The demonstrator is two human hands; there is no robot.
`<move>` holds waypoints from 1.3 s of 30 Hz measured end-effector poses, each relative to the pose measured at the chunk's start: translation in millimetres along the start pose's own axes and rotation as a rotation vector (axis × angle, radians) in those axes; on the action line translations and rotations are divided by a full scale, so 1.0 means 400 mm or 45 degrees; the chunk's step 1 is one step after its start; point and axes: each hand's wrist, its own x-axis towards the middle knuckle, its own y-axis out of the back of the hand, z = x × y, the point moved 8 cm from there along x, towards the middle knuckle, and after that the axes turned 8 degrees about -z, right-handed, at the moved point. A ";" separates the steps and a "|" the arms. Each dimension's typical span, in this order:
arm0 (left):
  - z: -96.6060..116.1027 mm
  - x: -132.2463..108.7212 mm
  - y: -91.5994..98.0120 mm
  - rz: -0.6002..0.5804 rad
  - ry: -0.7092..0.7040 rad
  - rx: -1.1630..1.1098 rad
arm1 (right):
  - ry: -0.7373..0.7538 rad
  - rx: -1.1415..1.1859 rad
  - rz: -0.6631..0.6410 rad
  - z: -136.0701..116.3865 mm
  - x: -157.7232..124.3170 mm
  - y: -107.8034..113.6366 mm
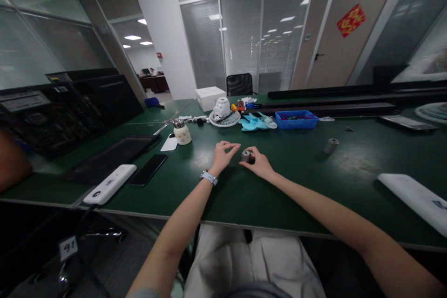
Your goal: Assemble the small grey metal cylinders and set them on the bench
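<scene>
My right hand [257,163] is wrapped round a small cylindrical metal motor [246,155], holding it upright just over the green table. Beside it on the left, my left hand [224,156] has its thumb and index finger brought together in a pinch, with the fingertips near the motor's top. Whatever lies between those fingertips is too small to make out. A second metal cylinder [331,145] of similar look stands on the table to the right.
Across the green table [272,205] are a blue bin [296,120], light blue fan blades [256,122], a white fan part [222,110] and a cream bottle [182,133]. A black phone [149,170] and white bars [111,184] lie left and right. Someone's arm [12,160] shows far left.
</scene>
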 end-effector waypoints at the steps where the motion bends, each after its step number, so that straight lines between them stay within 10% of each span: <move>1: -0.026 -0.001 0.007 -0.035 0.041 0.077 | -0.003 -0.002 -0.004 -0.001 -0.001 0.000; 10: -0.148 -0.017 -0.003 -0.365 0.196 0.425 | 0.007 -0.050 0.006 0.001 -0.003 0.002; 18: -0.174 -0.021 0.059 0.077 0.475 0.073 | 0.084 -0.100 0.069 -0.027 -0.008 0.016; 24: -0.178 -0.026 0.055 0.066 0.509 0.057 | 0.016 -0.240 0.044 -0.015 -0.018 0.050; 39: -0.170 -0.026 0.051 0.042 0.509 0.086 | -0.953 -0.328 0.357 0.400 -0.255 0.638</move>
